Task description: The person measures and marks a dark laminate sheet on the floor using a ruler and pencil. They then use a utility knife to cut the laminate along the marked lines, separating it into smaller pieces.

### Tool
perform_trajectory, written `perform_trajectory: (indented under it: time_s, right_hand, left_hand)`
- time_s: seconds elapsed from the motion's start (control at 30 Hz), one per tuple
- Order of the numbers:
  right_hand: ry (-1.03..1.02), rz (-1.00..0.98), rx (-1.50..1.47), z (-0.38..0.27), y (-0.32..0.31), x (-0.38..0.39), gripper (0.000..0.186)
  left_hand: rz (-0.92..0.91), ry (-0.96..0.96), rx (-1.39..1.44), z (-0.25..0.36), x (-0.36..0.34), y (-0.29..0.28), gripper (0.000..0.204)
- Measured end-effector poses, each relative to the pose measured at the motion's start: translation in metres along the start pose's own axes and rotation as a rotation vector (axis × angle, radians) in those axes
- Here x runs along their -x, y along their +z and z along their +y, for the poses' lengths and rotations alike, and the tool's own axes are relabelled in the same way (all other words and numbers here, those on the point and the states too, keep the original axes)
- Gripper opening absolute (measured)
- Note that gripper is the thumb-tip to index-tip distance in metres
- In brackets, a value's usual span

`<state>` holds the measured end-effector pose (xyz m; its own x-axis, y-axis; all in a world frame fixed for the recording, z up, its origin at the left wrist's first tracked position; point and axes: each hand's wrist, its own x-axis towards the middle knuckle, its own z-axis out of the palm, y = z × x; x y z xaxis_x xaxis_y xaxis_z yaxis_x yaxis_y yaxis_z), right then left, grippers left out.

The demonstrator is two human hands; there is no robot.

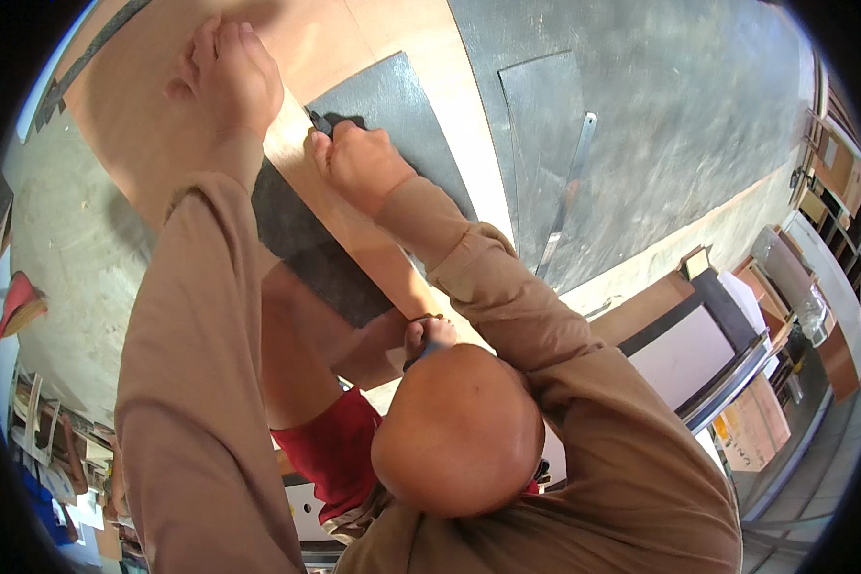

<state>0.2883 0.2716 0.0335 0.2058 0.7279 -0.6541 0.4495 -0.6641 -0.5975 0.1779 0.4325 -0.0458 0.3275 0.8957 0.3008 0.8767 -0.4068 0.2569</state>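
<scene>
My left hand (234,81) presses on the far end of a pale wooden strip (340,225), its fingers apart and bent a little over the board. Beside the strip's right edge, my right hand (362,167) is closed round a small black utility knife (319,121); most of the tool is hidden in my fist. Under the strip lies a dark grey sheet piece (392,100), which shows on both sides of it. My bare foot (435,332) rests at the strip's near end.
A large dark sheet (660,115) spreads on the right, with a loose cut piece (543,105) and a metal ruler (569,191) on it. Framed panels (698,349) and boxes (756,421) stand at the lower right. A red-and-tan object (16,311) is at the far left.
</scene>
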Motion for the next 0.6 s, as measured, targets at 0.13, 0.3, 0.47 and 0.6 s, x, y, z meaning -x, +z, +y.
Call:
perform_trajectory:
  time_s: [0.13,0.3,0.47,0.6]
  right_hand:
    - [0.119,-0.088,-0.006,-0.019,-0.017,0.012,0.055]
    - [0.176,-0.166,0.083,0.038,-0.008,0.081,0.051]
    - [0.344,-0.301,0.073,0.053,-0.010,0.129,0.048]
    - [0.369,-0.324,0.107,0.101,0.001,0.175,0.047]
  left_hand:
    - [0.021,0.006,0.041,-0.017,0.000,0.015,0.034]
    - [-0.004,-0.036,-0.056,-0.020,0.005,0.023,0.040]
    - [-0.012,-0.085,-0.005,-0.018,0.003,0.018,0.048]
    - [0.114,-0.106,-0.033,0.026,0.007,0.001,0.040]
